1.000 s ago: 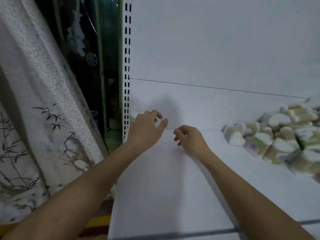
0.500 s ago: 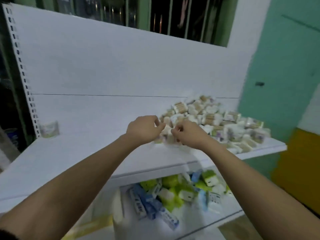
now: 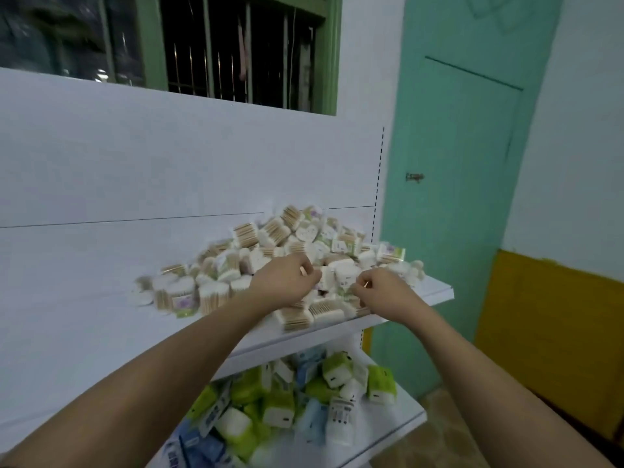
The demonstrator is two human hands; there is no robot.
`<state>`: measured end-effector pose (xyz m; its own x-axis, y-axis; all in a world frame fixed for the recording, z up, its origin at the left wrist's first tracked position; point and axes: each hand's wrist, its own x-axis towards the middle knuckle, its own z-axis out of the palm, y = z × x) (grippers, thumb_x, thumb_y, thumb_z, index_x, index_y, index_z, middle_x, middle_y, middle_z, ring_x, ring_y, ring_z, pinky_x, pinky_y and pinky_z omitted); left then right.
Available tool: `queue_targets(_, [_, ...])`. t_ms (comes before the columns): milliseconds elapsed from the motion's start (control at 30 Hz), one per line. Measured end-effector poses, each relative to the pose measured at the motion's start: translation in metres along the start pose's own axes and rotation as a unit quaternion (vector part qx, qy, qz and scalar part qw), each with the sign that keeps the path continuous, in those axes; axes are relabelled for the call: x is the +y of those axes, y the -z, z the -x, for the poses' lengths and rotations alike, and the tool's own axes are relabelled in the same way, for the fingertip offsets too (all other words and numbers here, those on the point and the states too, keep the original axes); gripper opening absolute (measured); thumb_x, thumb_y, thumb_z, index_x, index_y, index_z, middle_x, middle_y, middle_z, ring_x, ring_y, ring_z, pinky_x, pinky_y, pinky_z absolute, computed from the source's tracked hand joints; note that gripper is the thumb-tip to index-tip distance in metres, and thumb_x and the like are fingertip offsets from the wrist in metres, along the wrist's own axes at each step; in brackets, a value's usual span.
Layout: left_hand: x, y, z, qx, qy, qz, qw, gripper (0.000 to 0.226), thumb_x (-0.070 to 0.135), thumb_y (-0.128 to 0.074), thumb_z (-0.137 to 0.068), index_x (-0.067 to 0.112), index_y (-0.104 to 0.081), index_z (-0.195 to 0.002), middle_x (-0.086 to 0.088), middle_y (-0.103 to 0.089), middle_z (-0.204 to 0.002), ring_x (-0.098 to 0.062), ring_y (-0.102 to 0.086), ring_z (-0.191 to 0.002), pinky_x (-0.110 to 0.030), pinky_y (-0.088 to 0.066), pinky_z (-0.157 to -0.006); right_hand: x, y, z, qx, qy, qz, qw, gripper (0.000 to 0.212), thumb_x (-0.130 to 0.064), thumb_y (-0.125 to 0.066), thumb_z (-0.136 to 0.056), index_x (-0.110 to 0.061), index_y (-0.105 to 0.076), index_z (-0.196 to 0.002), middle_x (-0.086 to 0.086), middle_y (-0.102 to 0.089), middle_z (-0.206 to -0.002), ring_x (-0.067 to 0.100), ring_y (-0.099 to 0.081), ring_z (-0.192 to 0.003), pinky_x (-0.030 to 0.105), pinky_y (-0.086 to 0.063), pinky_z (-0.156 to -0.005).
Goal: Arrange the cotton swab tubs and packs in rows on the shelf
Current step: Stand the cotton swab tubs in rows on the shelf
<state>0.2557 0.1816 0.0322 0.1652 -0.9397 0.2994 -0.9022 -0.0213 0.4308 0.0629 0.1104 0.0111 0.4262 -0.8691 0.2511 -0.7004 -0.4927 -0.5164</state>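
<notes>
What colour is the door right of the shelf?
Mint green door, plain; clearest in the head view.

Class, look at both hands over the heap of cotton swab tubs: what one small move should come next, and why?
Probably close each hand on one tub and lift it clear. The left hand and right hand are curled over the jumbled pile of cotton swab tubs at the shelf's right end, whether either already grips one is unclear, and nothing here stands in rows.

Green and blue packs point(image 3: 297, 400) heaped below; teal door point(image 3: 462, 197) right
</notes>
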Motion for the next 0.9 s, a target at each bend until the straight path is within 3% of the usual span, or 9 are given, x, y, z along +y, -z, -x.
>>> queue_targets(100, [0.010, -0.034, -0.029, 0.031, -0.025, 0.052, 0.998, 0.021, 0.043, -0.056, -0.091, 0.025, -0.061, -0.103, 0.006, -0.061, -0.090, -0.009, -0.057, -0.075, -0.029, -0.047, -0.065, 0.036, 0.010, -0.021, 0.011, -0.013, 0.006, 1.000, 0.025, -0.033, -0.051, -0.094, -0.018, -0.061, -0.077, 0.008, -0.072, -0.077, 0.029, -0.067, -0.072, 0.042, -0.056, -0.067])
queue_targets(233, [0.013, -0.086, -0.072, 0.089, -0.049, 0.101, 0.990, 0.028, 0.032, -0.064, -0.088, 0.023, -0.060, -0.114, 0.001, -0.056, -0.109, -0.017, -0.055, -0.099, -0.031, -0.045, -0.085, 0.086, 0.008, -0.044, 0.054, 0.003, -0.020, 0.998, 0.019, -0.029, -0.053, -0.094, -0.024, -0.060, -0.077, 0.001, -0.069, -0.076, 0.024, -0.065, -0.069, 0.043, -0.055, -0.067])
queue_targets(400, [0.007, -0.130, -0.109, 0.102, -0.079, -0.046, 0.991, 0.048, 0.049, -0.060, -0.088, 0.031, -0.054, -0.132, -0.001, -0.050, -0.136, -0.025, -0.043, -0.125, -0.039, -0.037, -0.100, 0.136, -0.015, -0.064, 0.015, 0.038, -0.031, 0.999, 0.007, -0.028, -0.058, -0.095, -0.026, -0.064, -0.092, -0.014, -0.063, -0.083, 0.002, -0.058, -0.072, 0.026, -0.046, -0.065])
queue_targets(500, [0.007, -0.137, -0.121, 0.111, -0.079, -0.156, 0.978, 0.053, 0.059, -0.052, -0.088, 0.037, -0.049, -0.136, 0.001, -0.047, -0.144, -0.025, -0.039, -0.132, -0.041, -0.031, -0.103, 0.146, -0.020, -0.079, 0.009, 0.074, -0.059, 0.995, 0.009, -0.026, -0.056, -0.097, -0.023, -0.064, -0.093, -0.015, -0.062, -0.083, 0.002, -0.058, -0.073, 0.027, -0.048, -0.066])
queue_targets(600, [0.012, -0.142, -0.131, 0.094, -0.057, -0.208, 0.972, 0.054, 0.059, -0.048, -0.090, 0.042, -0.042, -0.140, 0.005, -0.053, -0.138, -0.022, -0.036, -0.133, -0.040, -0.026, -0.102, 0.155, -0.021, -0.093, -0.015, 0.100, -0.077, 0.992, 0.010, -0.025, -0.055, -0.098, -0.021, -0.064, -0.096, -0.013, -0.062, -0.084, 0.004, -0.059, -0.074, 0.031, -0.052, -0.070])
queue_targets(733, [0.021, -0.147, -0.133, 0.110, -0.022, -0.201, 0.973, 0.049, 0.054, -0.058, -0.087, 0.043, -0.049, -0.134, 0.002, -0.060, -0.126, -0.023, -0.043, -0.123, -0.039, -0.028, -0.095, 0.165, -0.019, -0.111, -0.027, 0.144, -0.115, 0.983, 0.008, -0.023, -0.055, -0.098, -0.023, -0.062, -0.095, -0.015, -0.060, -0.081, 0.001, -0.057, -0.068, 0.028, -0.050, -0.066])
queue_targets(833, [0.042, -0.148, -0.127, 0.133, 0.029, -0.037, 0.990, 0.047, 0.041, -0.072, -0.082, 0.040, -0.058, -0.126, 0.001, -0.051, -0.115, -0.016, -0.052, -0.104, -0.026, -0.038, -0.082, 0.173, -0.013, -0.119, -0.028, 0.155, -0.195, 0.968, 0.006, -0.025, -0.055, -0.099, -0.023, -0.061, -0.098, -0.013, -0.059, -0.079, -0.002, -0.056, -0.064, 0.020, -0.045, -0.060])
queue_targets(900, [0.062, -0.146, -0.124, 0.167, 0.050, 0.098, 0.980, 0.044, 0.037, -0.077, -0.080, 0.040, -0.062, -0.121, 0.004, -0.046, -0.112, -0.009, -0.055, -0.098, -0.017, -0.044, -0.078, 0.177, -0.006, -0.122, -0.040, 0.155, -0.262, 0.952, 0.009, -0.029, -0.058, -0.098, -0.024, -0.060, -0.106, -0.013, -0.059, -0.085, -0.005, -0.057, -0.069, 0.020, -0.046, -0.063])
